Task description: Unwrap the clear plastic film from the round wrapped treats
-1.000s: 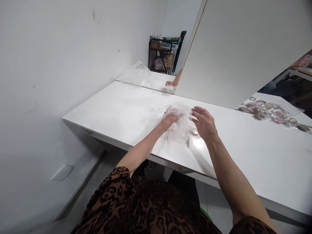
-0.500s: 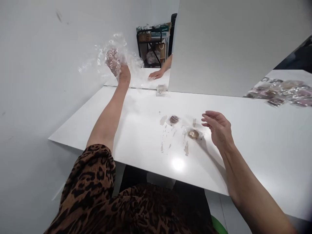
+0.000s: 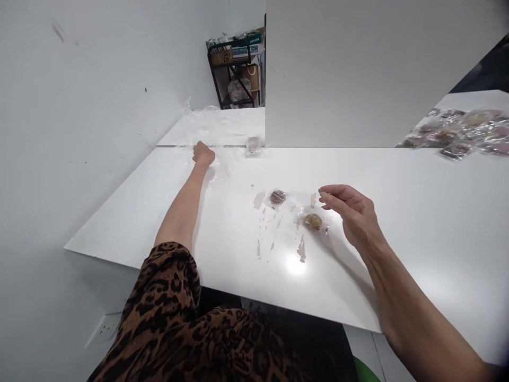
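My left hand [image 3: 204, 155] reaches to the far left of the white table [image 3: 238, 223], its fingers closed on a clear plastic bag [image 3: 218, 167]. The thin film spreads around the hand and over the table's back edge. My right hand [image 3: 350, 212] hovers at the right with loosely curved fingers and nothing visible in it. Just left of and below its fingertips lies a golden-brown round piece in clear wrapping [image 3: 313, 221]. A dark brown wrapped round piece [image 3: 277, 197] lies further left. Near the back edge sits another small wrapped piece [image 3: 253, 146].
A grey upright panel [image 3: 330, 74] stands along the table's back. Many wrapped pieces [image 3: 473, 130] are heaped at the far right. A black shelf rack [image 3: 233, 63] stands behind. Pale worn patches [image 3: 301, 249] mark the tabletop. The white wall [image 3: 79, 159] borders the left side.
My left hand has come down from the raised position to the table with the plastic bag. Another person's hand beyond the table has gone from view. My right hand has hardly moved.
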Tool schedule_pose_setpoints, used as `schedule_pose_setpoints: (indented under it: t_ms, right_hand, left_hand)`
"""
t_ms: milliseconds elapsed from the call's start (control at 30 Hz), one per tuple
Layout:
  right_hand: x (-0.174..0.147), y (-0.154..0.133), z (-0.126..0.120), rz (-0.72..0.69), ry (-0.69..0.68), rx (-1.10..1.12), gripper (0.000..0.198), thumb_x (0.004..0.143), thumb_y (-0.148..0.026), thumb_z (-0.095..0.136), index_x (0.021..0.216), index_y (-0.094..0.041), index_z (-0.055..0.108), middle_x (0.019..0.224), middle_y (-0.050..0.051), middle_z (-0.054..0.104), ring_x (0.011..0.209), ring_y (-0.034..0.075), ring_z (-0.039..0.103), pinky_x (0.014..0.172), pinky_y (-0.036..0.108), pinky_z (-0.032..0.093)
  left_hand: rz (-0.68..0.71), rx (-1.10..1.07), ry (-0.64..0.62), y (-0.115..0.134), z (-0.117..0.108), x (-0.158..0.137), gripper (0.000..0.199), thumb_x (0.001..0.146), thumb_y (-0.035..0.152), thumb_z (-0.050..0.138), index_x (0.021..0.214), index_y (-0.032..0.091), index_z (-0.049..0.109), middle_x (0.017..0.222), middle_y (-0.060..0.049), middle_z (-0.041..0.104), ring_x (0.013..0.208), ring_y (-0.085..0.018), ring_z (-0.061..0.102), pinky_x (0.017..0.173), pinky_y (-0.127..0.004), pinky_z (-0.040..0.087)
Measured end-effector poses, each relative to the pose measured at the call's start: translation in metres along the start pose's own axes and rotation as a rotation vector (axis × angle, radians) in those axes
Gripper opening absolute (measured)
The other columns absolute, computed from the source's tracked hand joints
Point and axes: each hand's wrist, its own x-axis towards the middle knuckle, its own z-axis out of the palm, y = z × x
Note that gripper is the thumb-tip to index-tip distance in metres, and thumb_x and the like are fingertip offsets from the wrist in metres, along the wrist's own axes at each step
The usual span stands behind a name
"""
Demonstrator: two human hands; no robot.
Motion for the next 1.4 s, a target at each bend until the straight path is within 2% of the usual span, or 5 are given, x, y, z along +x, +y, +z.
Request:
schedule_pose_setpoints:
  t_ms: [133,267,700,1000,1400]
  right_hand:
    - [-0.003,-0.003,0.000,-0.026,0.008,0.025,0.025,0.076,-0.045,0.083,0.092,-0.026,0.077,0.091,0.006,0.070,0.083,0.021,0.064,0.078,0.041,0.057]
    - [-0.001,0.002,0.000,-0.038,0.004,0.007,0.026,0.076,-0.047,0.082,0.090,-0.026,0.076,0.086,0.005,0.069,0.079,0.021,0.063,0.073,0.039,0.056]
    - [0.002,0.022,0.007,-0.103,-0.168,-0.307,0.031,0.088,-0.053,0.068,0.098,-0.024,0.071,0.102,0.009,0.070,0.094,0.026,0.062,0.075,0.040,0.052]
    - [0.007,0.048,0.009,-0.310,-0.399,-0.772,0.028,0.090,-0.038,0.061,0.112,-0.023,0.071,0.122,0.016,0.068,0.119,0.038,0.055,0.099,0.060,0.047]
    - [0.015,0.034,0.015,-0.037,-0.143,0.044,0.087,0.071,-0.061,0.084,0.143,-0.031,0.045,0.145,0.012,0.056,0.124,0.027,0.061,0.099,0.045,0.056]
  left_hand:
    - [0.156,-0.148,0.328,0.033,-0.007,-0.020,0.062,0.092,0.011,0.050,0.152,0.023,0.045,0.166,-0.014,0.038,0.157,-0.033,0.030,0.127,-0.052,0.027]
    - [0.568,-0.336,0.065,0.062,0.025,-0.048,0.043,0.099,0.019,0.046,0.141,0.022,0.055,0.149,-0.014,0.054,0.140,-0.028,0.050,0.120,-0.040,0.035]
    - [0.270,-0.071,-0.010,0.108,0.100,-0.037,0.053,0.095,0.029,0.055,0.145,0.011,0.048,0.146,-0.029,0.049,0.145,-0.043,0.035,0.120,-0.055,0.018]
    - [0.170,-0.291,-0.032,0.083,0.065,-0.067,0.029,0.097,0.022,0.049,0.126,0.021,0.053,0.125,-0.015,0.066,0.128,-0.032,0.056,0.111,-0.047,0.033]
    - [0.091,-1.375,-0.710,0.051,0.007,-0.218,0.031,0.090,0.048,0.066,0.099,0.021,0.052,0.081,-0.001,0.070,0.066,-0.016,0.070,0.061,-0.026,0.047]
